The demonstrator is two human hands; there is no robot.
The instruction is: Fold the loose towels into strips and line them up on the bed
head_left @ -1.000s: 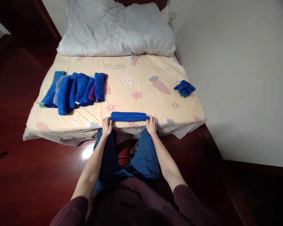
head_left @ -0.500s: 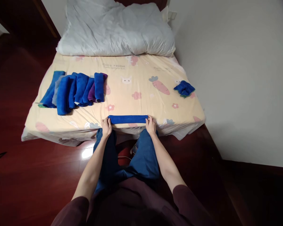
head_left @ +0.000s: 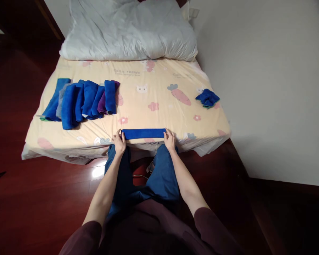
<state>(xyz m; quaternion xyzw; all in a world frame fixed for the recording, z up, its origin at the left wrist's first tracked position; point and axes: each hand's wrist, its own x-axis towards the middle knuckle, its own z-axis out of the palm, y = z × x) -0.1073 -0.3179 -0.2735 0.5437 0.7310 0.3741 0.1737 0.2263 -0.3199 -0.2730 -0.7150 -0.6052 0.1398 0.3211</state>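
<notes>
In the head view, a blue cloth (head_left: pixel 144 133), in a narrow strip, lies along the near edge of the bed (head_left: pixel 159 118), its length between the two grips. The left hand (head_left: pixel 119 142) pinches its left end, thumb and fingers closed; the right hand (head_left: pixel 169 141) pinches the opposite end.

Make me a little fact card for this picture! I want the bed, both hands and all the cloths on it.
Bed: yellow with a carrot pattern
Far end: puffy white bedding
Left grip: holding the left end of the blue strip
Right grip: holding its right end
Blue strip: long, narrow cloth along the bed's near edge
Left side: row of cloths, mostly blue, some gray and purple
Right side: crumpled blue cloth with green edging
</notes>
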